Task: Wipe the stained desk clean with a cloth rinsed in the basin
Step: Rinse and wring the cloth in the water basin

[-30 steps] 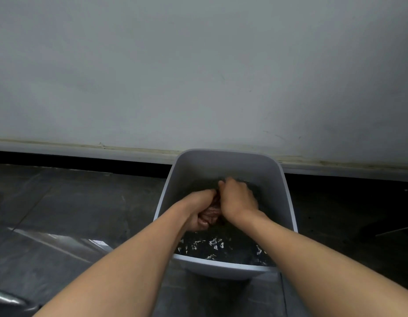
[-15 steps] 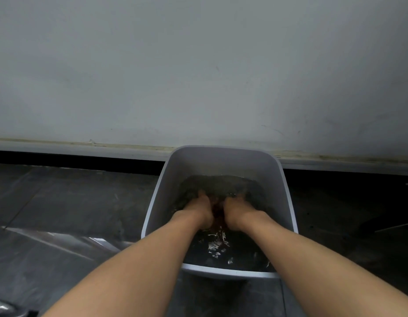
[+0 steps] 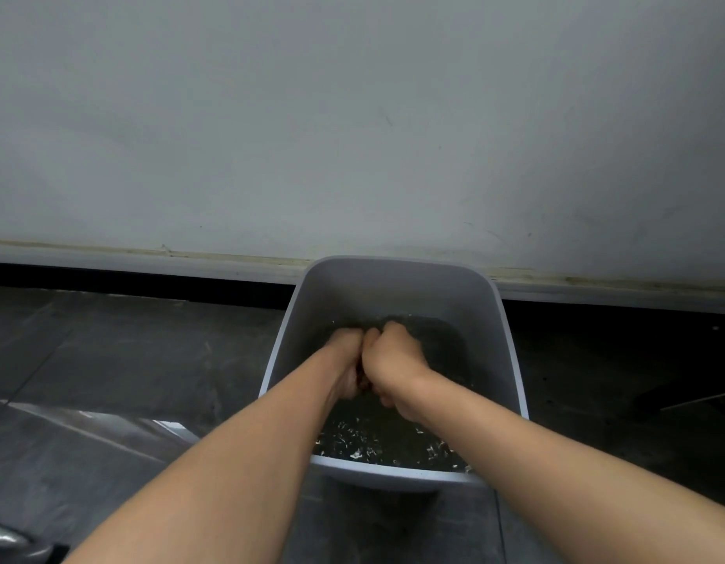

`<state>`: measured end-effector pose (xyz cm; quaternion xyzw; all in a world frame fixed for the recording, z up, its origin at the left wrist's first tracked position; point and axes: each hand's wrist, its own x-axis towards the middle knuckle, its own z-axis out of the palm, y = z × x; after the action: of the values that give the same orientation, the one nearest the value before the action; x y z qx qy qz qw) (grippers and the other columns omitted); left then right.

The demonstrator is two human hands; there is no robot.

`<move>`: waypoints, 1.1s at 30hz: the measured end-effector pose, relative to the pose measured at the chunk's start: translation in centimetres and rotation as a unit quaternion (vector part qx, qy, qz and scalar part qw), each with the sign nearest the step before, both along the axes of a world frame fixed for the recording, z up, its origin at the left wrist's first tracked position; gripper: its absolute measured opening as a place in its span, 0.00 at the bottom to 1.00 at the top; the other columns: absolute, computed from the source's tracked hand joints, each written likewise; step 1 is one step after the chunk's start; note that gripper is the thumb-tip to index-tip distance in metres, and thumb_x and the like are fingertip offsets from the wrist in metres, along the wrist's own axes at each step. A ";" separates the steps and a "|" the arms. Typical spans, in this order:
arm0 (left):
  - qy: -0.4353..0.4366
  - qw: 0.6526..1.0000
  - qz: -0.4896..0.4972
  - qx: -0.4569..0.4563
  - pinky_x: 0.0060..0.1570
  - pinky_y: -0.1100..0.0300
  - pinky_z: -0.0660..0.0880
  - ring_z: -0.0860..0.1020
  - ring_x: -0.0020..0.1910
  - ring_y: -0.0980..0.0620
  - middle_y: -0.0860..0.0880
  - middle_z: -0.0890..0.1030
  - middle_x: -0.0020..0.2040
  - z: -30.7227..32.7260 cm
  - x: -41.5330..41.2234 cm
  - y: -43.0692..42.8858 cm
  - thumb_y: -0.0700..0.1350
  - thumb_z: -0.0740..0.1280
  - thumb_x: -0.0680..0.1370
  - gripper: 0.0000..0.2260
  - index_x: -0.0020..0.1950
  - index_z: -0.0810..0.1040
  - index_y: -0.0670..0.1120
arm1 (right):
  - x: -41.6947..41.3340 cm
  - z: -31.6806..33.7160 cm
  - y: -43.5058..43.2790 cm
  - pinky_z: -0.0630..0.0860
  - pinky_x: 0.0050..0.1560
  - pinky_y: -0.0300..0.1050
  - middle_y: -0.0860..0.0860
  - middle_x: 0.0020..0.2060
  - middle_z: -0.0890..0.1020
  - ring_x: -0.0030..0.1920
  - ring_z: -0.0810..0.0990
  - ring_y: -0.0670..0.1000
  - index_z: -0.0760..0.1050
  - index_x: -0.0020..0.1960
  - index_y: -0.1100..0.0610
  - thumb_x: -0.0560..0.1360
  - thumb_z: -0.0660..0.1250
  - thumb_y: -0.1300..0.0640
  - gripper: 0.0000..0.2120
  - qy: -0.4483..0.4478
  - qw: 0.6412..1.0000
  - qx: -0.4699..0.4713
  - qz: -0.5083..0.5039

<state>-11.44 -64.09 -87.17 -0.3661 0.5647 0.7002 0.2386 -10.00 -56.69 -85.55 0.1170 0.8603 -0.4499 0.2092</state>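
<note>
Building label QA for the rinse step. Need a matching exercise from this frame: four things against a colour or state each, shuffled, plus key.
Things
1 basin
2 water
3 floor
4 right hand

Colour or state
a dark tiles
b fisted in the basin against the left hand, a bit of cloth showing between them
c light grey, rounded corners
d dark, with white glints

Pairs: 1-c, 2-d, 3-a, 4-b

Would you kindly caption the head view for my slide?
Left hand and right hand grip a cloth together in a grey basin of dark water.
</note>
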 end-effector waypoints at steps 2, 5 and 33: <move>0.005 0.999 -0.035 0.025 0.24 0.61 0.71 0.76 0.26 0.48 0.44 0.76 0.31 0.1 0.0 0.0 0.45 0.56 0.84 0.16 0.41 0.76 0.41 | -0.3 0.0 0.7 0.79 0.46 0.52 0.58 0.52 0.79 0.50 0.80 0.60 0.68 0.48 0.57 0.84 0.51 0.53 0.11 0.033 0.999 0.027 -0.005; -0.010 0.993 -0.115 0.015 0.19 0.67 0.53 0.67 0.21 0.57 0.50 0.70 0.25 -0.6 -0.3 -0.1 0.49 0.57 0.84 0.23 0.30 0.72 0.47 | -1.2 0.1 2.7 0.80 0.54 0.53 0.56 0.50 0.79 0.49 0.80 0.57 0.70 0.43 0.57 0.85 0.53 0.59 0.13 0.053 0.992 0.118 0.014; -0.034 0.999 -0.025 -0.019 0.21 0.66 0.60 0.65 0.19 0.54 0.49 0.67 0.19 -0.8 0.1 0.0 0.43 0.55 0.83 0.16 0.36 0.70 0.45 | 0.4 0.7 0.8 0.70 0.26 0.42 0.61 0.54 0.79 0.41 0.76 0.56 0.67 0.64 0.60 0.84 0.54 0.56 0.12 -0.006 0.997 0.056 0.060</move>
<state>-11.35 -64.09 -87.93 -0.3800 0.5784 0.6702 0.2681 -9.59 -55.88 -84.84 0.0793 0.8881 -0.3872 0.2347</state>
